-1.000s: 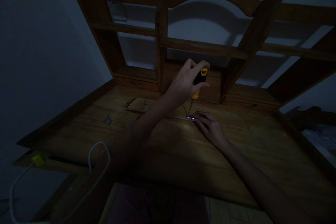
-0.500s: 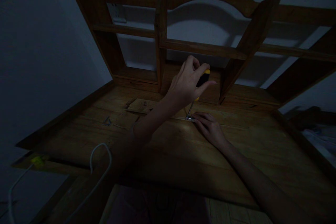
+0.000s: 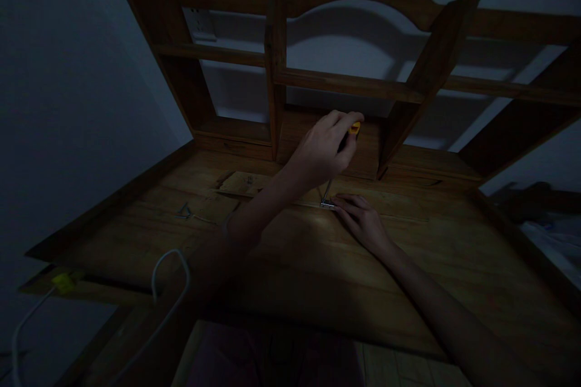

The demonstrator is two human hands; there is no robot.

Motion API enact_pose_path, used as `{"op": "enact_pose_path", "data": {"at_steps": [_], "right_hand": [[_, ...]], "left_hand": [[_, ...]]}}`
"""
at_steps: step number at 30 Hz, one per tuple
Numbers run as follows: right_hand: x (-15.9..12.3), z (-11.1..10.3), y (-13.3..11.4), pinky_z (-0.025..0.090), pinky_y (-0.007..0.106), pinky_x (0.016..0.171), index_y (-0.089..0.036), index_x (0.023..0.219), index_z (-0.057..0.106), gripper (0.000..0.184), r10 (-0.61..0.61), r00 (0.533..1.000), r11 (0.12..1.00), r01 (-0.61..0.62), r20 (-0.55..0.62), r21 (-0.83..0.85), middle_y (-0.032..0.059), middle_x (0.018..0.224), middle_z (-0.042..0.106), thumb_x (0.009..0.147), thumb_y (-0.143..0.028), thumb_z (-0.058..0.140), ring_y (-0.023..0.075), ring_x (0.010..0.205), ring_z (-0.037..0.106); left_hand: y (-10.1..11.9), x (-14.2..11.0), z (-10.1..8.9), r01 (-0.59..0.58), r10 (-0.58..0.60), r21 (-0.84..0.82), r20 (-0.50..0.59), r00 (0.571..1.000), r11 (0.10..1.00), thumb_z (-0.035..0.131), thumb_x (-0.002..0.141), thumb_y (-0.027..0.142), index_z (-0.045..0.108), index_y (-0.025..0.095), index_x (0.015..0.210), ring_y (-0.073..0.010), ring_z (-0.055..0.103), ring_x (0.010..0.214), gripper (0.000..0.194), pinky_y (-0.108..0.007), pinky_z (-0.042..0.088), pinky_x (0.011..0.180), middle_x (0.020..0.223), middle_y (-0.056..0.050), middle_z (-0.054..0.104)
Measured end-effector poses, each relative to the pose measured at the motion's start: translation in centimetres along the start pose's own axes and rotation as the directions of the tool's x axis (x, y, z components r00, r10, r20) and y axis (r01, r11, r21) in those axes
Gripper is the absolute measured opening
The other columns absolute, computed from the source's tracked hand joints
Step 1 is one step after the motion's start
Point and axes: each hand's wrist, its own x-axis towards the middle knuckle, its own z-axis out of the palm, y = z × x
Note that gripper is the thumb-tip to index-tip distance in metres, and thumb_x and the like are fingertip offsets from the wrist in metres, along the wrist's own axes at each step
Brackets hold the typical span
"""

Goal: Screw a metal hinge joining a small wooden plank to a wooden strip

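My left hand (image 3: 324,142) is wrapped round the black and yellow handle of a screwdriver (image 3: 354,128). The shaft slants down, and its tip meets a small shiny metal piece (image 3: 327,205), perhaps a hinge or bracket. That piece lies at the edge of a long strip of wood (image 3: 247,181) on the desktop. From the right, my right hand (image 3: 363,222) holds the end of the metal piece with its fingertips. Any screw under the tip is too small to make out.
A wooden shelf unit (image 3: 349,81) stands along the back of the desk (image 3: 290,248). Several small metal items (image 3: 184,211) lie at the left. A white cable (image 3: 170,308) loops near the left front, by a yellow object (image 3: 63,282). The room is dim.
My left hand has turned on the screwdriver: the thumb, stretched out before, is now folded in against the handle. My right hand and the metal piece stay in place.
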Motion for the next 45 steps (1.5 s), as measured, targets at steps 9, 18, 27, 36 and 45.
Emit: {"op": "enact_pose_path", "data": {"at_steps": [9, 18, 27, 36, 45], "right_hand": [[-0.1, -0.1, 0.2, 0.051, 0.043, 0.101, -0.029, 0.129, 0.067, 0.032, -0.006, 1.0, 1.0, 0.006, 0.002, -0.005, 0.0065, 0.124, 0.064, 0.1, -0.032, 0.053, 0.0241, 0.117, 0.059], [0.0, -0.3, 0.0, 0.049, 0.041, 0.104, -0.029, 0.13, 0.066, 0.033, 0.006, 1.0, 1.0, -0.006, 0.014, -0.001, 0.0061, 0.124, 0.064, 0.1, -0.029, 0.054, 0.0228, 0.119, 0.057], [-0.1, 0.1, 0.3, 0.05, 0.041, 0.103, -0.029, 0.128, 0.067, 0.031, 0.004, 1.0, 1.0, -0.004, 0.007, 0.003, 0.0056, 0.124, 0.064, 0.099, -0.03, 0.055, 0.0227, 0.117, 0.058], [-0.2, -0.1, 0.2, 0.05, 0.042, 0.102, -0.029, 0.129, 0.067, 0.031, 0.009, 1.0, 1.0, -0.009, 0.011, 0.001, 0.0057, 0.125, 0.063, 0.1, -0.03, 0.055, 0.0227, 0.117, 0.058], [0.0, -0.1, 0.0, 0.05, 0.043, 0.103, -0.03, 0.128, 0.067, 0.031, 0.017, 1.0, 1.0, -0.018, 0.008, 0.012, 0.006, 0.124, 0.064, 0.1, -0.031, 0.054, 0.0232, 0.118, 0.058]], "left_hand": [[-1.0, -0.2, 0.8, 0.025, -0.024, 0.007, -0.053, 0.998, 1.0, 0.061, 0.092, 0.027, 0.053, 0.023, 0.127, -0.0252, 0.054, 0.117, 0.036, -0.041, 0.045, 0.103, 0.125, -0.009, 0.051], [0.0, -0.1, 0.3, 0.034, -0.035, -0.01, -0.022, 0.999, 0.999, 0.046, 0.094, 0.016, 0.05, 0.022, 0.128, -0.0229, 0.054, 0.115, 0.034, -0.039, 0.042, 0.105, 0.12, -0.008, 0.057], [-0.7, -0.1, 0.2, 0.027, -0.025, 0.057, -0.029, 0.999, 0.998, 0.064, 0.09, 0.029, 0.054, 0.024, 0.126, -0.0268, 0.052, 0.116, 0.038, -0.043, 0.043, 0.103, 0.12, -0.008, 0.053], [0.2, -0.2, -0.3, 0.033, -0.035, 0.081, 0.024, 0.999, 0.996, 0.05, 0.088, 0.013, 0.051, 0.02, 0.13, -0.0244, 0.054, 0.112, 0.042, -0.039, 0.042, 0.102, 0.119, -0.008, 0.059], [-0.6, 0.0, -0.3, 0.009, -0.016, 0.111, 0.06, 0.998, 0.994, 0.057, 0.092, 0.025, 0.051, 0.022, 0.13, -0.0263, 0.055, 0.112, 0.038, -0.041, 0.041, 0.101, 0.122, -0.006, 0.062]]}}
